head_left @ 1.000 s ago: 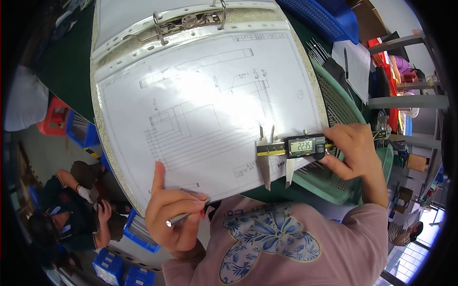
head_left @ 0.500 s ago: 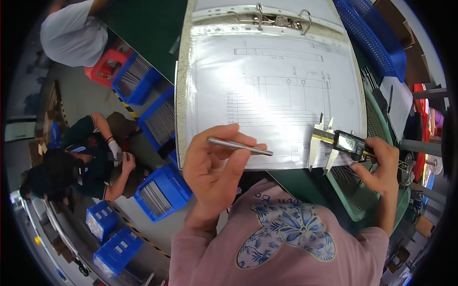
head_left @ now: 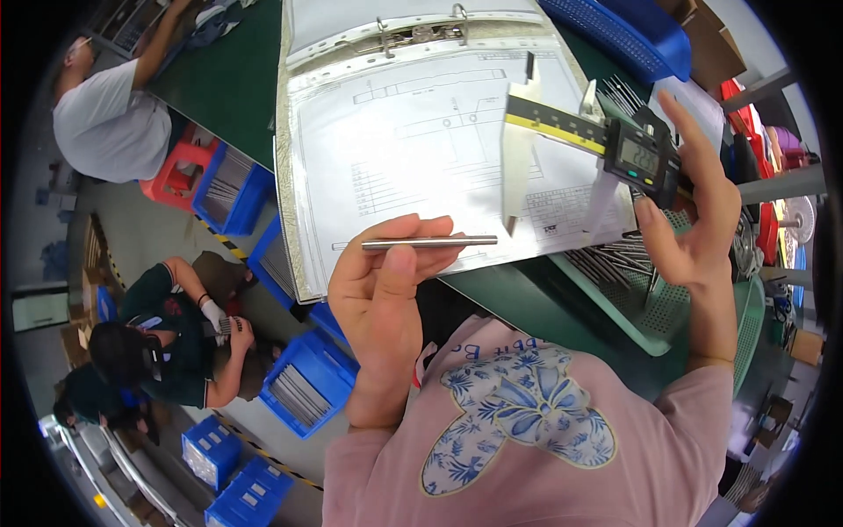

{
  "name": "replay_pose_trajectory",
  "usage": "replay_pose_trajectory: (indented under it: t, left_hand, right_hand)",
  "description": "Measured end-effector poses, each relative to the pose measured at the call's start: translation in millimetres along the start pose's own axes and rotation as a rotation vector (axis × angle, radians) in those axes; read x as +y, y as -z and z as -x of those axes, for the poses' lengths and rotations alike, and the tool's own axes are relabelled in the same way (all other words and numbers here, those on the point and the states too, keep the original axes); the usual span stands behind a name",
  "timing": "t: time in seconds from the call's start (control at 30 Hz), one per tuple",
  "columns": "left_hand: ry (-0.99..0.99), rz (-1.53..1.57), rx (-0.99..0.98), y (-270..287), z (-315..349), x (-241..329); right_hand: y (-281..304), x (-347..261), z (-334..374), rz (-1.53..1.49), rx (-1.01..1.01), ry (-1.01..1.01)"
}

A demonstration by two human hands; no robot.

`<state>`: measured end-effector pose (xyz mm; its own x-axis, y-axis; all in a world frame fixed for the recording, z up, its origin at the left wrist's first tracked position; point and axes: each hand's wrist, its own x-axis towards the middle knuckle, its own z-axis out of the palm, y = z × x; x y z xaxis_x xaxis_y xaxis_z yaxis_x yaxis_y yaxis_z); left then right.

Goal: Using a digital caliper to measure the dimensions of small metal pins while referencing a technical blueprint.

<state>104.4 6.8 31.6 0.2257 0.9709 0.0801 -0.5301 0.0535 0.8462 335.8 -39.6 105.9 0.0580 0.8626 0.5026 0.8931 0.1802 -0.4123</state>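
A slim, shiny metal rod [head_left: 457, 241] is pinched between the thumb and fingers of my left hand [head_left: 379, 285], lying nearly level. My right hand [head_left: 698, 215] grips a digital caliper [head_left: 637, 160] by its display end, and its jaws stand wide apart with nothing between them. The caliper is raised over the lower right of an open ring binder [head_left: 307, 220]. A technical drawing in a clear sleeve [head_left: 395, 189] lies in the binder, partly washed out by glare. The rod's free end points toward the caliper's jaws, apart from them.
To the right, a green perforated basket [head_left: 654, 338] holds several metal rods [head_left: 606, 268]. A blue basket [head_left: 628, 44] is at the far right. Blue bins [head_left: 307, 382] with rods stand on the floor at left, near a seated co-worker [head_left: 167, 338] and a red stool [head_left: 180, 171].
The caliper has been lifted and its jaws have spread much wider. The rod has turned from slanting to nearly level. The binder has shifted left in view.
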Motion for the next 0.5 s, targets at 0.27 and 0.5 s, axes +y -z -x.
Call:
replay_pose_trajectory:
  t: [0.27,0.5]
  left_hand:
    - [-0.016,0.033,-0.006,2,5,-5]
    - [-0.018,0.087,0.039,2,7,-8]
  right_hand:
    - [10,-9,7,-0.053,-0.045,0.075]
    - [17,2,0,0.212,0.065,0.287]
